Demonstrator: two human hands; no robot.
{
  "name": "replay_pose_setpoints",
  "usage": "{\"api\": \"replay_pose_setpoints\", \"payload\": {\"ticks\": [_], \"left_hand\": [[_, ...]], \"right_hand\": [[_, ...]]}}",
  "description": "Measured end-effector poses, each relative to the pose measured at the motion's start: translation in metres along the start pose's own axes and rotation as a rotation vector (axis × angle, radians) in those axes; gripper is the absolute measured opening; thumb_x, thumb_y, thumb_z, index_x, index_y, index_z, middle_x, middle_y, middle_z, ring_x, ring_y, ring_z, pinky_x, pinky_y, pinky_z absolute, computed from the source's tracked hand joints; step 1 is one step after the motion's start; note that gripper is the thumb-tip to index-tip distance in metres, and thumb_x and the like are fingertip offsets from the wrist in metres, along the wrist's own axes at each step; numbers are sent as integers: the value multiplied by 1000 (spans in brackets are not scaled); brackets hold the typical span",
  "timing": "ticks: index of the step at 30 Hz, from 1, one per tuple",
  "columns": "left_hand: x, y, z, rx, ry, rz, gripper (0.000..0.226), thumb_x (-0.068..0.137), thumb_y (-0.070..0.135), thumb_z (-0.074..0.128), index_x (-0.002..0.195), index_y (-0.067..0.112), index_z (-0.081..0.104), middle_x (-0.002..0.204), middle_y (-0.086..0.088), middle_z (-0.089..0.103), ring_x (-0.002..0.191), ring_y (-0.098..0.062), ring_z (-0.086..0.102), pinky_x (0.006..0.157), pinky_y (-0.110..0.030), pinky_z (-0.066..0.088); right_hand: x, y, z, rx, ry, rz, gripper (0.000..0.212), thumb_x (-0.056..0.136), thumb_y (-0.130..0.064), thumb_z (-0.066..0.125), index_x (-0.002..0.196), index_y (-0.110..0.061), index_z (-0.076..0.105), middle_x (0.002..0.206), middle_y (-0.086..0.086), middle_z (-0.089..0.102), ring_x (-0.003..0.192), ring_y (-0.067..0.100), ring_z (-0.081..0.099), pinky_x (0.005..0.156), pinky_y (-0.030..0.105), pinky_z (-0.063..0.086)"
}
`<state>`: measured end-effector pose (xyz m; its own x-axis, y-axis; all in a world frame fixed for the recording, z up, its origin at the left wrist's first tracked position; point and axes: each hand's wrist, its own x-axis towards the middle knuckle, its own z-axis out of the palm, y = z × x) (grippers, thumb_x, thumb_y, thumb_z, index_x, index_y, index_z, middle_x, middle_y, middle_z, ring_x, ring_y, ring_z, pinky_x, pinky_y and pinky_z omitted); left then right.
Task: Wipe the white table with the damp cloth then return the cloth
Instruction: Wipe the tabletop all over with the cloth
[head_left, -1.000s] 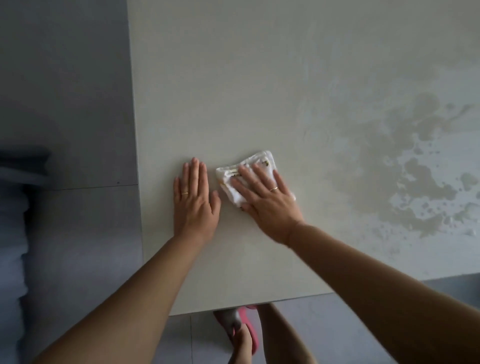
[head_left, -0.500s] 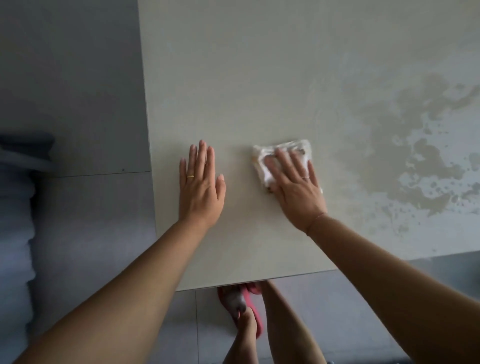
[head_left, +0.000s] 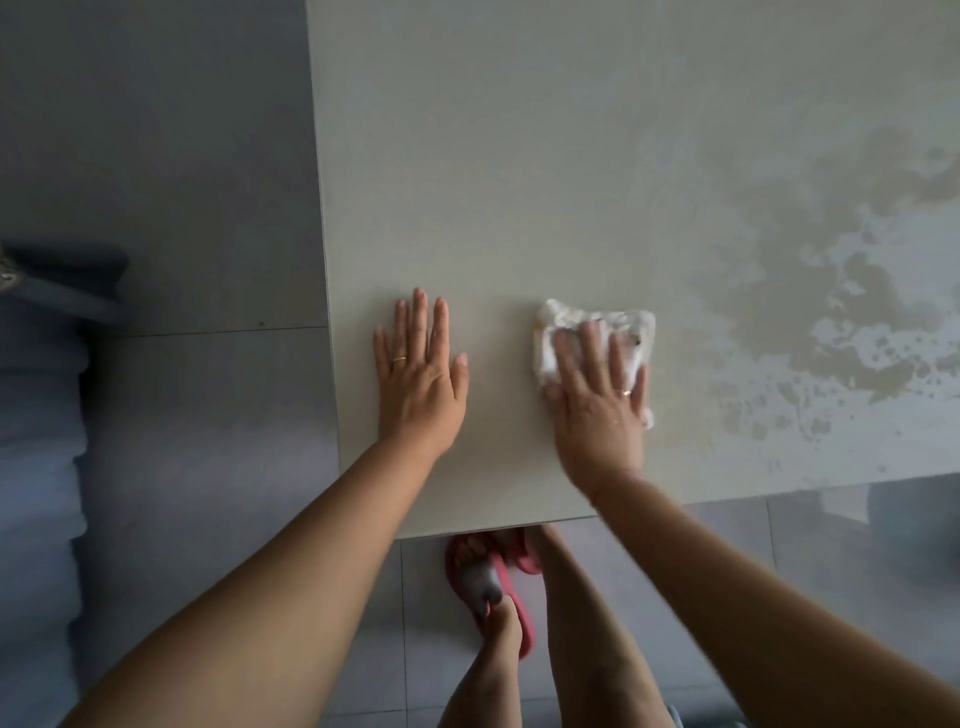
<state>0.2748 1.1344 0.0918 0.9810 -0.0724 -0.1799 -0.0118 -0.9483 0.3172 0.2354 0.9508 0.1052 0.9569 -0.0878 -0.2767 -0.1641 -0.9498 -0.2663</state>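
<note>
The white table (head_left: 519, 156) fills the upper right of the head view. A folded white damp cloth (head_left: 628, 325) with brownish marks lies on it near the front edge. My right hand (head_left: 597, 395) presses flat on the cloth, fingers spread over it. My left hand (head_left: 421, 379) lies flat on the bare tabletop to the left, fingers apart, holding nothing. A wet, blotchy patch (head_left: 831, 312) spreads over the table to the right of the cloth.
The table's left edge (head_left: 324, 260) and front edge (head_left: 493, 527) border a grey tiled floor (head_left: 182, 415). My legs and pink sandals (head_left: 488, 587) stand below the front edge. A stack of bluish cushions (head_left: 36, 467) sits at far left.
My right hand has slid the cloth to the right, away from my left hand and toward the wet patch. My left hand has stayed flat in place.
</note>
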Motion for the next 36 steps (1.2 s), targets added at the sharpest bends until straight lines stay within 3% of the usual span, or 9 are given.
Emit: {"api": "replay_pose_setpoints", "payload": {"ticks": [3, 6, 12, 18, 22, 25, 28, 31, 36], "left_hand": [[-21, 4, -3, -87, 33, -80, 59, 97, 27, 31, 151, 13, 10, 159, -10, 2, 147, -26, -1, 116, -42, -6], [-39, -3, 0, -69, -59, -92, 60, 99, 30, 34, 151, 15, 8, 159, -7, -2, 147, -23, -7, 116, -43, -7], [-38, -11, 5, -25, -94, -82, 60, 100, 36, 29, 150, 19, 0, 158, -4, -11, 143, -16, -18, 112, -35, -17], [-39, -12, -1, -146, -88, -84, 61, 92, 39, 10, 150, 21, 6, 159, -2, -7, 143, -11, -15, 111, -29, -18], [-40, -4, 3, -101, -59, -128, 63, 92, 39, 11, 151, 20, 6, 159, -3, -9, 146, -19, -13, 113, -35, -15], [-48, 17, 10, -171, 48, -180, 61, 91, 30, 18, 150, 17, 15, 160, -8, 0, 147, -24, -5, 114, -39, -10], [-56, 33, 15, -267, 89, -259, 62, 88, 26, 19, 148, 13, 23, 159, -10, 8, 147, -25, 1, 115, -37, -8], [-58, 28, 16, -268, 75, -257, 63, 87, 27, 17, 148, 14, 24, 159, -9, 8, 147, -24, 1, 115, -36, -7], [-58, 25, 20, -144, 33, -230, 64, 88, 32, 17, 150, 15, 19, 159, -9, 2, 147, -25, -2, 115, -39, -6]], "right_hand": [[-49, -29, 22, -115, -78, -325, 53, 97, -42, 29, 148, -35, 19, 158, -6, 5, 146, 28, -1, 116, 54, 4], [-41, 3, 11, -202, -75, -534, 51, 95, -39, 37, 146, -35, 27, 156, -5, 20, 145, 25, 14, 117, 46, 10], [-34, 0, 5, 14, -6, -16, 50, 99, -38, 34, 147, -40, 20, 158, -8, 5, 146, 21, -5, 115, 44, -10], [-72, -13, 21, -185, -66, -626, 54, 90, -35, 53, 142, -34, 37, 153, -5, 29, 142, 28, 25, 113, 55, 21], [-54, 40, 4, -102, -45, -323, 53, 97, -33, 41, 146, -40, 22, 156, -12, 4, 146, 22, 5, 117, 44, -4], [-70, 10, 16, 33, 27, -27, 50, 98, -35, 37, 146, -40, 23, 157, -12, 5, 146, 20, -3, 115, 47, -11], [-103, -30, 39, -15, 13, -314, 56, 90, -33, 52, 143, -34, 34, 156, -6, 22, 144, 29, 10, 113, 60, 8], [-99, -3, 33, -159, -25, -603, 63, 86, -33, 60, 143, -34, 33, 155, -6, 25, 143, 27, 20, 113, 56, 19], [-68, 73, 2, -38, 31, -97, 50, 99, -38, 35, 147, -41, 20, 158, -12, 7, 146, 15, -1, 116, 43, -4]]}}
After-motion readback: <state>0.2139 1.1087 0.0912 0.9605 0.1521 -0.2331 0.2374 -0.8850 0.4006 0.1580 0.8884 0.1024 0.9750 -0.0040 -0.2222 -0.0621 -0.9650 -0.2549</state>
